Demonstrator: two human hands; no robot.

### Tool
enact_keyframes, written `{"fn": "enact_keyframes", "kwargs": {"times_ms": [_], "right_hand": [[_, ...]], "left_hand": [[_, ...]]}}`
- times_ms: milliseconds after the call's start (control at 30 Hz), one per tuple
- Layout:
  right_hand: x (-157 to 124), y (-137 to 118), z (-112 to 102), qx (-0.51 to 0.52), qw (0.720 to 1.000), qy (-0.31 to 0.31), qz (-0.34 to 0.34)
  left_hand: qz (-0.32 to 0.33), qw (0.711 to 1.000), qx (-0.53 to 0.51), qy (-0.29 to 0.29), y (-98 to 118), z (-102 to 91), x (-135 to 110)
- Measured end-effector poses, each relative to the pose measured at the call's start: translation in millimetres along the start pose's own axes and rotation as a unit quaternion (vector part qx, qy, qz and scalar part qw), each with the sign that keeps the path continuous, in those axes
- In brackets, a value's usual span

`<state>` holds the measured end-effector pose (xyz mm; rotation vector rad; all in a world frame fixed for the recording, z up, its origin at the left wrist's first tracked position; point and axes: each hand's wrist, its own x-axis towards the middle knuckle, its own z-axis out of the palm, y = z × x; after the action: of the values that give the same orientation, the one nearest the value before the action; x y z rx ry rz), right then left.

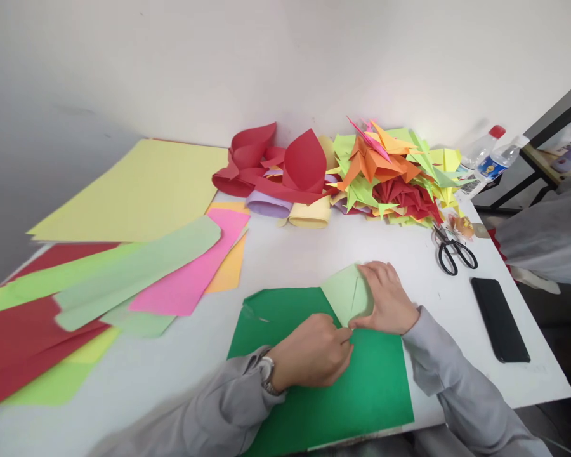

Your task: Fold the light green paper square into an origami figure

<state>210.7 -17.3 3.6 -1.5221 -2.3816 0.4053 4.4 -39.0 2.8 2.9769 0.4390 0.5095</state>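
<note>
A small folded light green paper (343, 294) lies on a dark green sheet (361, 387) near the table's front edge. My right hand (387, 298) rests flat on the folded paper, fingers pressed down along its right side. My left hand (314, 351) is curled, its fingertips pinching the paper's lower corner where both hands meet. A watch shows on my left wrist.
Loose coloured sheets (137, 266) spread over the left of the white table (285, 254). Rolled papers and a heap of folded paper figures (385, 178) lie at the back. Black scissors (452, 251), a black phone (499, 319) and plastic bottles (492, 155) sit right.
</note>
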Motion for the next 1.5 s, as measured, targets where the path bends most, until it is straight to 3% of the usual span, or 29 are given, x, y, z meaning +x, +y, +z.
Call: {"fn": "enact_keyframes", "kwargs": {"times_ms": [500,767,1000,1267,1500], "right_hand": [[2.8,19.5,-3.1,0.055,0.998,-0.011,0.033],[2.3,19.3,-2.1,0.054,0.998,0.002,0.034],[2.1,19.1,-2.0,0.056,0.998,0.002,0.034],[1.7,19.7,-0.8,0.05,0.998,-0.003,0.036],[2.7,18.0,-2.1,0.045,0.998,-0.01,0.039]], "left_hand": [[0.014,1.0,-0.007,0.021,2.7,-3.4,-4.5],[0.017,0.992,0.046,0.113,-3.4,7.8,-3.7],[-0.002,0.994,0.053,0.098,-4.1,6.7,-0.4],[0.036,0.994,0.094,0.036,0.2,6.6,-1.5],[0.043,0.994,0.093,0.036,0.7,8.5,-3.1]]}}
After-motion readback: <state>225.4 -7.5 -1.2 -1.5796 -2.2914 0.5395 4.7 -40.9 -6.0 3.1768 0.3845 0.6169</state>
